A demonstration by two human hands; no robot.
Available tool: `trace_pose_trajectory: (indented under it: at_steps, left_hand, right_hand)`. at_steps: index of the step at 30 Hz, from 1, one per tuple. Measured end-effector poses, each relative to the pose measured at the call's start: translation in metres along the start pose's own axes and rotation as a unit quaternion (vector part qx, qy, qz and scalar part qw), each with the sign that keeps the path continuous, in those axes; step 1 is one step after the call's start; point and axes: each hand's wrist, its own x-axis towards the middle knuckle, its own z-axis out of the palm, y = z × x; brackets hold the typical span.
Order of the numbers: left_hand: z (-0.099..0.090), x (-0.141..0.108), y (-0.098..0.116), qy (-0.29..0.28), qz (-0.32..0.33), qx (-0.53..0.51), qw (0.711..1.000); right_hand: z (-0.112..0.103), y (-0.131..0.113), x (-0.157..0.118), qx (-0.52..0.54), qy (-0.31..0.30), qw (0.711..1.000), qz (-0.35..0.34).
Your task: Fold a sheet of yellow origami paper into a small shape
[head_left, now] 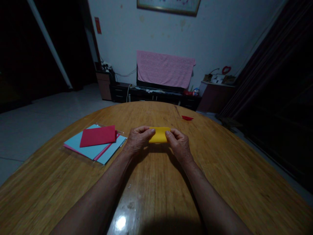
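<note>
While this room is pretty dim, you can make out a big pale wall (pixel 220 36) with a framed picture (pixel 168 5) cut off along the top, and dark curtains (pixel 269 65) hanging off to the right. Against that wall sits a low black TV stand (pixel 156 96), with a pink towel (pixel 165 69) draped over the TV (pixel 158 86). A reddish cabinet (pixel 215 96) stands just to the right of it, with some odds and ends piled on top.

Closer in, there's a large oval wooden table (pixel 220 163) with a shiny, honey-coloured top, and someone's seated at it with both forearms reaching forward. Over on the left of the tabletop is a stack of paper (pixel 95 147): light blue sheets (pixel 84 143), a pink sheet (pixel 73 148) poking out underneath, and a red folded sheet (pixel 97 136) lying on top. A small red scrap (pixel 187 117) sits by itself farther across the table, well apart from everything else.

Right in the middle, a yellow paper (pixel 159 134), folded into a small strip, is pinched at both ends. The left hand (pixel 138 140) grips one end between thumb and fingers, and the right hand (pixel 178 145) does the same on the other, so both are closed on it, knuckles up. Can't tell if the paper is touching the table or held just above it.
</note>
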Motion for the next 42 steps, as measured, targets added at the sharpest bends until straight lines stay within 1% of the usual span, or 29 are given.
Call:
trace_pose_trajectory:
  at_steps: [9,15,22,24,28,32,35,38,42]
  left_hand:
    - [0.000,-0.001,0.002,-0.004,0.003,0.000,1.000]
    - [0.002,-0.003,0.002,0.004,0.007,-0.006,1.000]
    - [-0.003,0.001,-0.001,-0.008,0.022,0.016,1.000]
    - [-0.004,0.003,-0.002,-0.008,0.027,0.025,0.999]
    - [-0.009,0.007,-0.005,-0.010,0.040,0.048,0.998]
    - [-0.012,0.010,-0.008,-0.017,0.060,0.068,0.996]
    - [-0.011,0.007,-0.008,-0.012,0.040,0.053,0.998]
    - [-0.009,0.004,-0.007,-0.016,0.015,0.034,0.999]
    - [-0.009,0.004,-0.006,-0.016,0.021,0.046,0.999]
  right_hand:
    - [-0.001,0.003,0.001,-0.009,-0.002,1.000,-0.009]
    - [-0.001,0.003,0.001,0.005,-0.003,1.000,-0.002]
    - [-0.001,0.003,0.001,0.000,-0.001,1.000,-0.007]
    - [0.000,0.005,0.002,0.012,0.004,1.000,-0.010]
    - [0.001,0.009,0.004,0.064,0.012,0.998,0.010]
    - [0.000,0.007,0.004,0.084,0.009,0.996,0.041]
    - [-0.001,0.005,0.003,0.085,0.004,0.995,0.058]
    - [-0.002,0.004,0.002,0.067,0.000,0.996,0.055]
    - [-0.002,0.006,0.003,0.050,-0.001,0.998,0.036]
